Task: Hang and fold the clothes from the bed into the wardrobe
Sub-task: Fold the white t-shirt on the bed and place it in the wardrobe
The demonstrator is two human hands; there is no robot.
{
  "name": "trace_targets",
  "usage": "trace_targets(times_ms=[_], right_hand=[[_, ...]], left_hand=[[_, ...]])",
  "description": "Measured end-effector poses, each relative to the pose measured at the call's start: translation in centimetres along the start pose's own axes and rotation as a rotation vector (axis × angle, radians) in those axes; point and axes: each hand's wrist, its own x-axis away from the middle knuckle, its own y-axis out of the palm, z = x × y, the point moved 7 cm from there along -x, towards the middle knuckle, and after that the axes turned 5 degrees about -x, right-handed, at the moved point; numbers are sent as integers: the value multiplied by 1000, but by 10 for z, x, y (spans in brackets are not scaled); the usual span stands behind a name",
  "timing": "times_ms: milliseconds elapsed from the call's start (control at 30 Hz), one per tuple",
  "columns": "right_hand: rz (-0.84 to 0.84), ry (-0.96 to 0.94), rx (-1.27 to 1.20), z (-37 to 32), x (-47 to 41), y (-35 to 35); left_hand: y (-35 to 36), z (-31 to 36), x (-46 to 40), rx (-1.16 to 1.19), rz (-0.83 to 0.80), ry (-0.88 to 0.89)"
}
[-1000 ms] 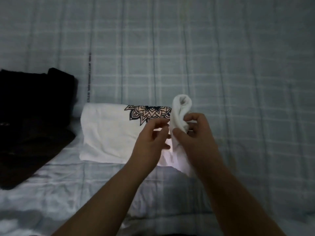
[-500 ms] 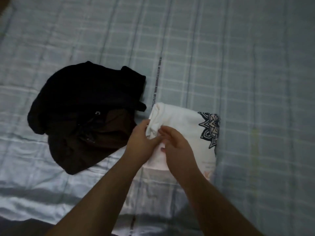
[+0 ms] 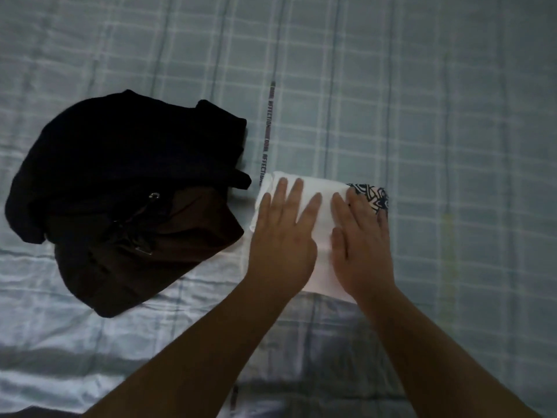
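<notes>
Head: two hands (image 3: pixel 319 236) on one shirt (image 3: pixel 324 212)

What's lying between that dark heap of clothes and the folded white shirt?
In the head view, only a narrow strip of checked bedsheet separates the dark clothes pile from the white shirt; nothing else lies there.

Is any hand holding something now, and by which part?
Nothing is gripped. The left hand and right hand press flat on top of the folded white shirt.
</notes>
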Motion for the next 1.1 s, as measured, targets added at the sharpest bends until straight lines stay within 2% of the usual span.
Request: trace_targets(times_ms=[33,100,267,467,600,667,733,800,867,933,1100], right_hand=[[50,3,-86,5,2,-6],[98,39,-135,20,4,-13],[-73,80,105,38,-1,14],[-63,87,186,46,-7,37],[-64,97,138,47,-9,37],[-20,65,0,47,-9,27],[104,79,-301,54,-3,11],[242,222,-553,76,10,2],[234,400,-720,90,22,9],[181,510,-760,88,30,12],[75,582,-761,83,17,8]], left_hand=[[11,7,-4,-24,-35,82],[33,2,-13,-73,-103,126],[61,-29,-21,-201,-145,150],[77,-48,-25,-268,-220,117],[75,-43,-26,-249,-224,71],[68,-40,-24,-194,-218,61],[59,-44,-18,-68,-187,-62],[50,-54,-9,82,-148,-304],[47,-60,-2,204,-146,-493],[47,-59,-6,243,-168,-558],[54,-68,-26,332,-237,-652]])
